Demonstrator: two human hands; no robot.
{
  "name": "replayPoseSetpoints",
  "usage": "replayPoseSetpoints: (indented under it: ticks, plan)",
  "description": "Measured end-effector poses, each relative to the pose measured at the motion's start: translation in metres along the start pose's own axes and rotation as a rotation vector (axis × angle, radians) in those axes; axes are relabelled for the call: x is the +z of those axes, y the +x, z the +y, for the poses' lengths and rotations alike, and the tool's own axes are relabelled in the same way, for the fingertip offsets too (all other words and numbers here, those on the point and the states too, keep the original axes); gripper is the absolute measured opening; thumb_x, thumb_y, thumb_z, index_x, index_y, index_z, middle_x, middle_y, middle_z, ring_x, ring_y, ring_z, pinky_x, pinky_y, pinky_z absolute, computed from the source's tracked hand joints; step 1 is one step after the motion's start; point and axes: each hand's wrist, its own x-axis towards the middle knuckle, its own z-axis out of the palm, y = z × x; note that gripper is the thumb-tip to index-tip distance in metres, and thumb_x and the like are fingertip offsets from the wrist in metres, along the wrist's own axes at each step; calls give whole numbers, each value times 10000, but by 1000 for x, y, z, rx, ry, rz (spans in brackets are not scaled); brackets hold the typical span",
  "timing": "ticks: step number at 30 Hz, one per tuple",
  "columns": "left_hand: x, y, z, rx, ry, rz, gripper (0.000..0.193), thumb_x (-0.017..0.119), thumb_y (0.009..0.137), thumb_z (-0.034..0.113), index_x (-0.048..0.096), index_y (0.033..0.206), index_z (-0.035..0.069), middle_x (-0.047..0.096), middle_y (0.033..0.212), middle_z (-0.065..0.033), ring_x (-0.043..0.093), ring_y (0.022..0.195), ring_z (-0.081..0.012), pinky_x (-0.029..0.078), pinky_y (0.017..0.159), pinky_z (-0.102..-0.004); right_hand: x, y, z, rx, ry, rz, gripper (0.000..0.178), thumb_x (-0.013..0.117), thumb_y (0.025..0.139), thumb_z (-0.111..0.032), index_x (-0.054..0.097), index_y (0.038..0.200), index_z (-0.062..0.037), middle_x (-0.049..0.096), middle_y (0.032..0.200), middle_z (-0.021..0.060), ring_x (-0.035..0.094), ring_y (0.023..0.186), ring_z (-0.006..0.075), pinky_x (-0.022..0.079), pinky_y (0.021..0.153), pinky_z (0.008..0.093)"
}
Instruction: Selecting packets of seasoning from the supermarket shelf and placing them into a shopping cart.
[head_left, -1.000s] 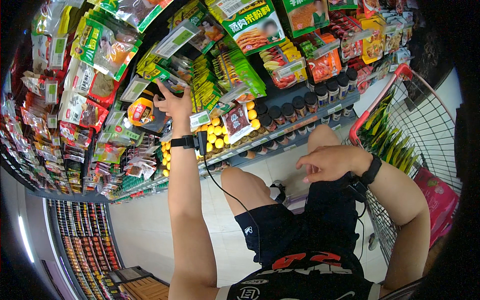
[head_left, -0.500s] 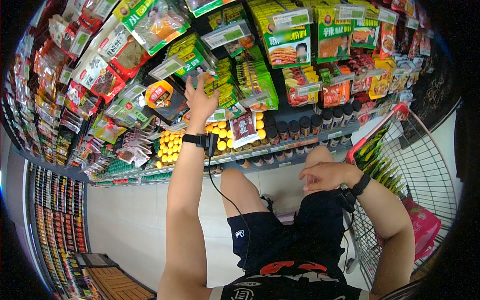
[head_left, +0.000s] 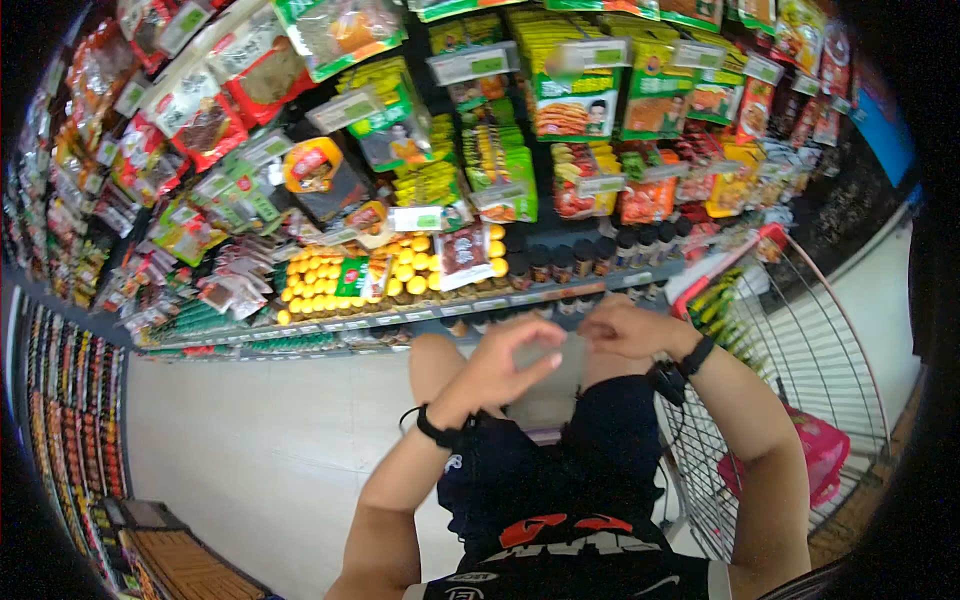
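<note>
My left hand (head_left: 505, 365) is over my lap, smeared by motion, its thumb apart from its bent fingers and no object visible in it. Close on its right, my right hand (head_left: 632, 330) has its fingers bent downward and blurred. A greyish patch (head_left: 548, 388) shows below and between both hands; I cannot tell whether it is a thin sheet or shaded floor. Ahead of the hands, a brown-and-white packet (head_left: 466, 256) rests on yellow-capped jars (head_left: 318, 275). Hanging packets in green and yellow (head_left: 390, 135) are above, with a dark packet with an orange label (head_left: 325, 180) beside them.
A red-handled wire shopping cart (head_left: 800, 360) stands at my right, with leafy green plants (head_left: 722, 315) and a pink bag (head_left: 815, 455) in it. Dark-capped jars (head_left: 562, 262) line the shelf edge ahead. Pale floor (head_left: 240, 430) lies left, with another stocked shelf (head_left: 75, 420) beyond.
My left hand has come down from the hanging packets to beside my right hand. My right hand has moved slightly forward, its fingers now pointing down. The whole view has shifted a little.
</note>
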Motion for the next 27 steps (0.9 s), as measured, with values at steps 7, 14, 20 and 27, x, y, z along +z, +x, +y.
replayPoseSetpoints:
  ticks: [7,14,20,27]
  plan:
    - [117,-79,-27,-398,-434,105,157,660,870,93,638,1007,18,659,900,-30,599,832,-105,479,786,-260,-35,-15,-20,-56,813,641,211,560,956,-183,569,1115,-44,629,887,32,566,789,92,467,699,257]
    - [125,-125,-45,-390,-329,67,115,669,850,76,639,944,16,646,798,-23,580,736,-93,468,707,-241,-113,-80,0,-59,1035,1066,87,555,933,-146,578,902,-67,577,775,7,530,684,103,430,632,245]
    - [117,-124,-46,-379,-304,80,110,667,850,75,637,939,18,650,801,-25,590,731,-100,473,706,-246,-114,-155,80,371,1109,1262,140,545,931,-179,541,828,-85,504,688,-14,447,573,92,354,520,246]
    - [137,-117,-33,-347,-362,10,113,657,863,88,631,956,31,652,802,-30,603,755,-107,466,709,-251,-46,-191,157,885,757,1145,225,532,885,-83,615,1092,-111,494,702,19,475,574,98,366,448,249]
